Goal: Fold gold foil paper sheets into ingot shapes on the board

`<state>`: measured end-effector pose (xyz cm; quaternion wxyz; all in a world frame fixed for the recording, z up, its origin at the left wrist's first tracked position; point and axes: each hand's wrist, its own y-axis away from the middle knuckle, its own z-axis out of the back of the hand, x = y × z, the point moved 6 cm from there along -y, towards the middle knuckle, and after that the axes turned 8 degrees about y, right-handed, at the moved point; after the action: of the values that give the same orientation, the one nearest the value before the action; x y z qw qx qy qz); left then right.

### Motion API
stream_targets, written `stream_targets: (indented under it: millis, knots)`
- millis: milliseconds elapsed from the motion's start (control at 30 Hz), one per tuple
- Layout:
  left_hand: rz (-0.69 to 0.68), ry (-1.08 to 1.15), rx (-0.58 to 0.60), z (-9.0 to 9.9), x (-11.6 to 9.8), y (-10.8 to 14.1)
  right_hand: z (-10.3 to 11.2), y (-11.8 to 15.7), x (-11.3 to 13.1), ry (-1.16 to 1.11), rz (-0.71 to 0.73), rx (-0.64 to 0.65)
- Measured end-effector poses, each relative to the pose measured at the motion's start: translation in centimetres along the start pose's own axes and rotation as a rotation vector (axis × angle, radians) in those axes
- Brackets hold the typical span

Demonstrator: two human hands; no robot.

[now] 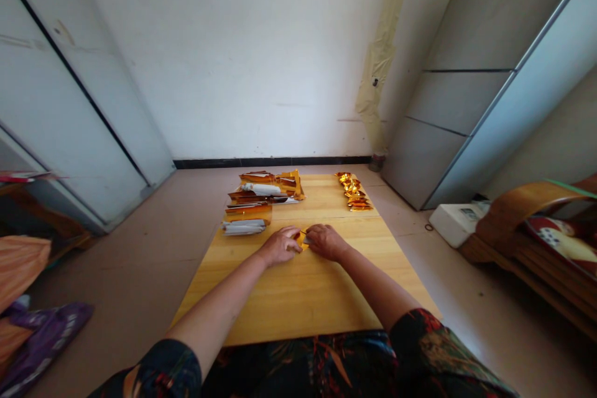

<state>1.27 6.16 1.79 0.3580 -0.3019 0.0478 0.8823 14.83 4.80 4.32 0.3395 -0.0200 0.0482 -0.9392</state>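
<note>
Both left hand (pixel 280 246) and right hand (pixel 327 242) around gold foil (pixel 302 240)

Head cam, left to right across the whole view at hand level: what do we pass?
Purple bag → left hand → gold foil piece → right hand → white box → curved wooden seat

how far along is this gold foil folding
Done: a row of folded shiny gold foil pieces on the pale wooden table. In hand: a small gold foil piece between the left hand and right hand. Left: a bigger pile of gold and silver foil sheets.
</note>
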Motion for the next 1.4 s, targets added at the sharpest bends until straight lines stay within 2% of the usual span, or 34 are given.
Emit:
stream_targets:
  millis: [233,333,500,733,867,933,1100,1233,1400]
  knots:
    - [-0.064,0.081,0.123,0.4,-0.7,-0.6,0.7,-1.0,1.3,0.095,-0.094,0.163]
    - [-0.086,0.109,0.132,0.5,-0.7,-0.8,0.6,-1.6,1.7,0.119,-0.159,0.18]
    - [-0.071,0.068,0.101,0.4,-0.8,-1.3,0.6,-1.7,1.6,0.062,-0.275,0.161]
    - [-0.001,0.004,-0.077,0.8,-0.9,-2.1,0.4,-1.2,1.1,-0.036,-0.304,0.055]
    - [0.024,-0.02,-0.163,1.3,-0.7,-2.5,0.0,-1.2,1.0,-0.072,-0.319,0.044]
    - [0.005,-0.019,-0.147,1.3,-0.7,-2.7,-0.1,-1.2,0.7,-0.089,-0.373,0.043]
    - [-0.116,-0.099,0.016,0.6,-1.1,-2.8,-0.5,-1.0,0.1,-0.106,-0.448,0.036]
    - [-0.175,-0.202,0.022,0.6,-1.6,-2.4,-0.9,-1.0,-0.2,-0.113,-0.413,-0.021]
    - [-0.163,-0.242,0.004,0.6,-2.0,-2.1,-1.4,-1.0,-0.9,-0.128,-0.414,-0.061]
